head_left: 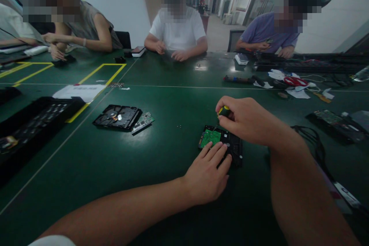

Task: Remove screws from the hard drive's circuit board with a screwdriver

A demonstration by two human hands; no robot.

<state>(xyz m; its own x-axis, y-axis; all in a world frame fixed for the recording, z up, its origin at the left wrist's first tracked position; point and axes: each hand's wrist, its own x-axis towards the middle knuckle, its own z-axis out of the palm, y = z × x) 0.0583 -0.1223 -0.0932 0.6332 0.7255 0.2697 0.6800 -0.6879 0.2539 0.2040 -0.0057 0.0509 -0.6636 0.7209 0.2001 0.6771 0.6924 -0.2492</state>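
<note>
A black hard drive (236, 149) lies on the green table before me, with a green circuit board (211, 137) on its upturned face. My left hand (206, 175) rests on the drive's near side, fingers stretched out flat over the edge of the board. Above the far edge, my right hand (248, 121) is closed around the yellow-and-black handle of a screwdriver (224, 112). The screwdriver's thin shaft points down toward the board; whether its tip sits in a screw is too small to tell. A few tiny screws (179, 126) lie on the table left of the drive.
Another drive casing (117, 117) and a loose circuit board (143, 123) lie to the left, beside a long black tray (37, 123). At right are black cables (313, 142) and another drive (337, 123). Several people sit across the table.
</note>
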